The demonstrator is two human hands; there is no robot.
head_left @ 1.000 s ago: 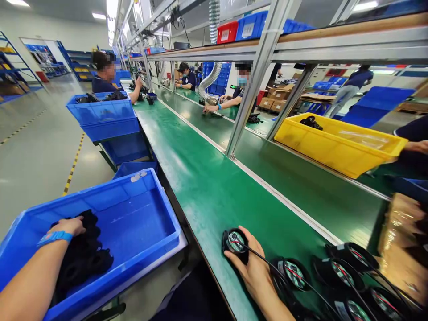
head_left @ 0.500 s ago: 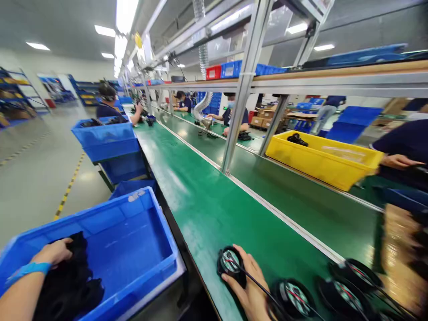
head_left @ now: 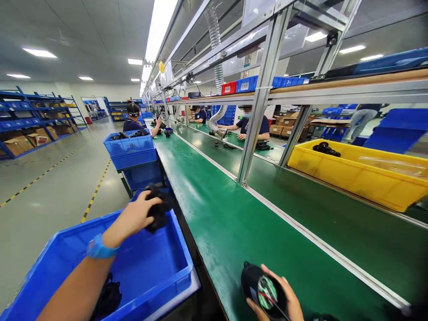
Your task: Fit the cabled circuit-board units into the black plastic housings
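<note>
My left hand, with a blue band on the wrist, grips a dark black part over the far right corner of a blue bin. Motion blurs that part, and its exact kind does not show. More black parts lie at the bin's near end, partly behind my forearm. Low in the view, my right hand is wrapped round a black round housing at the green bench top. The housing's open face shows a green circuit board with red and black wires.
The green bench runs away from me, with a metal post rising from its divider. On the far side stands a yellow bin. Stacked blue bins stand further left, near a seated co-worker. Other people sit across the bench.
My left hand has lifted a black part out of the near end of the bin and moved right and away. The right hand keeps hold of its housing, now tilted differently. The view has turned left.
</note>
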